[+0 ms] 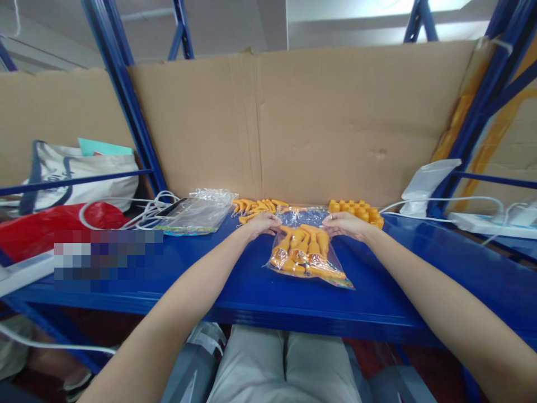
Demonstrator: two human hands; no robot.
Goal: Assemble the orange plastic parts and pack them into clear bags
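Bag [309, 254] between hands [265, 224] [346, 225], tote lettering [59, 172] blurred

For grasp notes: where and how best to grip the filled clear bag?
Probably the far end of the filled bag, one hand from each side: film extends there beyond the orange pieces. The left hand and right hand hold it there.

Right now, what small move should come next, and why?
Perhaps pull the clear plastic bag taut sideways: the left hand and right hand hold its opposite far sides, and orange plastic pieces lie inside, toward its near end.
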